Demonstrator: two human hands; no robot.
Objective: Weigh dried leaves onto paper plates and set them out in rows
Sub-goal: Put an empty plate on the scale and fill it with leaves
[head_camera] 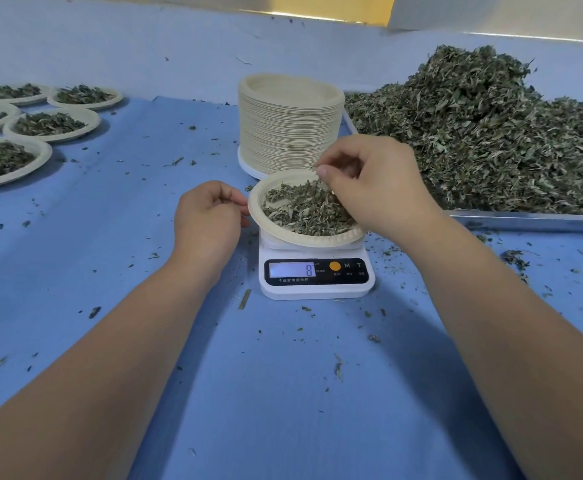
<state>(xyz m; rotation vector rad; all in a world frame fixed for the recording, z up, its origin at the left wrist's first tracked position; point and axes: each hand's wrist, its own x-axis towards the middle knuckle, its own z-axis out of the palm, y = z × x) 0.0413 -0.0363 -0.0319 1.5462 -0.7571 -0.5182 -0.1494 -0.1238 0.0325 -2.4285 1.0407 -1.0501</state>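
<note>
Scale (317,289) reads 8; right hand (376,188) pinches leaves (314,168) above its plate (317,241).

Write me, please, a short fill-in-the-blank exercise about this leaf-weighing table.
1. The display of the scale reads ____.
2. The ____ hand pinches at the leaves on the plate on the scale.
3. The stack of empty plates stands ____ the scale.
4. The filled plates lie on the person's ____ side.
Missing words: 8; right; behind; left.
</note>
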